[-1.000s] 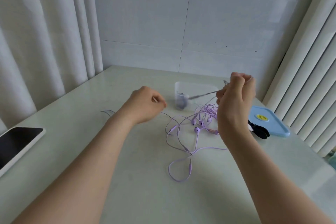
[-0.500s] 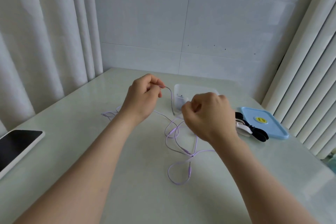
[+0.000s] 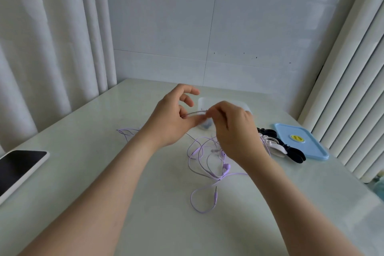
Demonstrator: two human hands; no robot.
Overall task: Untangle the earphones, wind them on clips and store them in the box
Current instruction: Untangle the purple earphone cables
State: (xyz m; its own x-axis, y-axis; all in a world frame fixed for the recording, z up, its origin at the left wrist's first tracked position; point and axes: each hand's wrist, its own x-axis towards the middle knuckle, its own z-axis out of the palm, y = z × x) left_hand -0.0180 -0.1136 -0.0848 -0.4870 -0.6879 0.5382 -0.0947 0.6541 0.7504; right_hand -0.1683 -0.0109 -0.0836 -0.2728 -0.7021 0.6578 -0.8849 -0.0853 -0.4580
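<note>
Hands: left hand (image 3: 172, 120) and right hand (image 3: 234, 133) fingers each pinch one lilac earphone cable (image 3: 195, 112) above desk (image 3: 104, 172) | Risk: pulling apart may tighten tangle (image 3: 202, 158) below.

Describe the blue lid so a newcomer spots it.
Find the white vertical slats on the right; the lid lies flat on the table at their foot. It is a light-blue rectangle, and its yellow sticker sets it apart from the black clips beside it.

Tangled lilac earphones (image 3: 226, 166), black and white clips (image 3: 292, 151) right, clear box (image 3: 204, 101) behind
</note>
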